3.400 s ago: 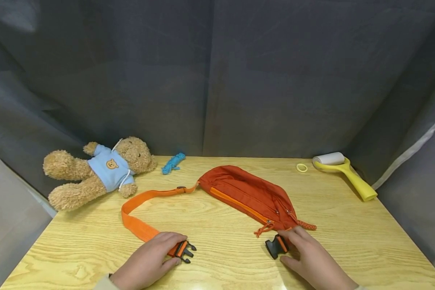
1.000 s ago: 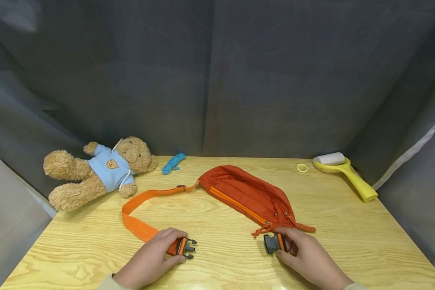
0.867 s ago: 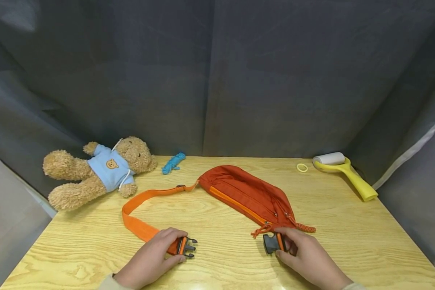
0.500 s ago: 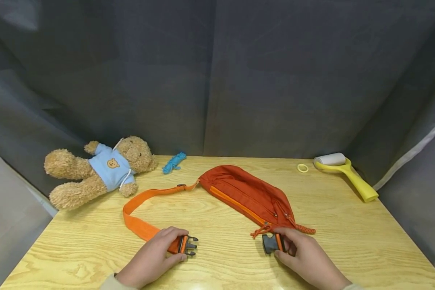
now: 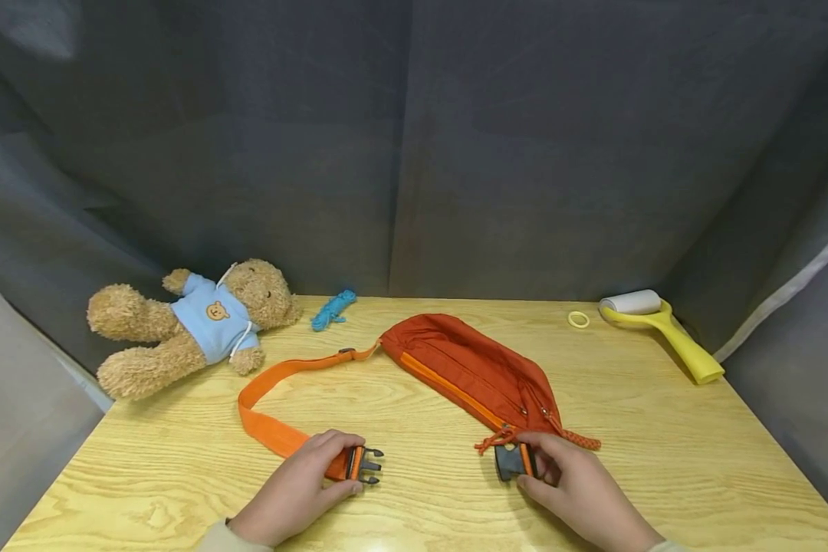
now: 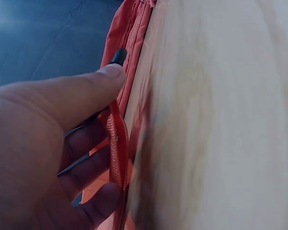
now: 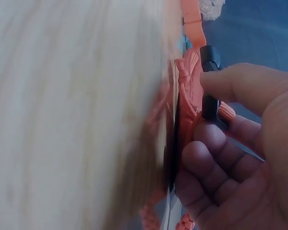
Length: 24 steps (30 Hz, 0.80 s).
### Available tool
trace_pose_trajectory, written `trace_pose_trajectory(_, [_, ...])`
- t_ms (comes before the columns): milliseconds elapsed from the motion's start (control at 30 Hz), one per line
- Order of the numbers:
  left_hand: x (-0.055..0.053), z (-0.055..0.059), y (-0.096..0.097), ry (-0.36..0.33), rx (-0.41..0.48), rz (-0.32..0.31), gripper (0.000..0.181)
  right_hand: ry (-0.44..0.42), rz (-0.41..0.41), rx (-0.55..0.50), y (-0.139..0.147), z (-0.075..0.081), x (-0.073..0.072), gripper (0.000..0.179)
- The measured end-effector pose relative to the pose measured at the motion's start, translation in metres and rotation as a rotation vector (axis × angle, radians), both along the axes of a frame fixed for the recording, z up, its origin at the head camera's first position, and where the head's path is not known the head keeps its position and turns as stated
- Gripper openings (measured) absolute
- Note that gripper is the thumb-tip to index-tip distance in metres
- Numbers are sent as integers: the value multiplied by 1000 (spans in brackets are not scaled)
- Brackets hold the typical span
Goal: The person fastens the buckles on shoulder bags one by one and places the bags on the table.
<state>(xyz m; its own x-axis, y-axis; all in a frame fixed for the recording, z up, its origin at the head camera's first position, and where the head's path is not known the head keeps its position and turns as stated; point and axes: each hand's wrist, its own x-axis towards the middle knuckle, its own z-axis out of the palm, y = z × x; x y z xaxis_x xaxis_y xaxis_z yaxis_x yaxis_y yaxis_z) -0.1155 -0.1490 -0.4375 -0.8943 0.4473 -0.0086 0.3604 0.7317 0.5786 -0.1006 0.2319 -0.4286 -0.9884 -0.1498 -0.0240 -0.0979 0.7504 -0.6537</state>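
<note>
Red waist bag [image 5: 472, 372], head view: lies on the table [image 5: 428, 506], slightly right of centre, sloping down toward its right end. Shell is soft and wrinkled, with a bright orange zip line along the near side, a knotted cord pull [image 5: 498, 440] and a braided cord [image 5: 581, 439] at the right end. Orange strap [image 5: 269, 431] leaves the left end, passes a dark slide adjuster [image 5: 346, 352] and curves round to the pronged buckle half [image 5: 369, 465].

Status: both buckle halves are in hand, and prongs and socket face each other across a gap. By judgement, gripping and alignment are largely done; the connection itself is not made. Left hand [image 5: 300, 487] pinches the pronged half near its strap end, leaving the prongs free. Right hand [image 5: 576, 484] pinches the black socket half [image 5: 508, 462], mouth exposed.

Left wrist view: thumb and bent fingers close over the webbing; a black tip projects past the thumb. Red fabric lies behind.

Right wrist view: thumb presses the black socket half; the lower fingers are curled beneath it. Bag fabric shows beyond. Whether either half touches the tabletop cannot be determined.
</note>
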Motion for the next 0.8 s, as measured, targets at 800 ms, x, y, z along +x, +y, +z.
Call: trace_pose_trajectory(800, [1,-2,13,-16,26,-24,51,-29,-12,-8,-10,2,-1,50])
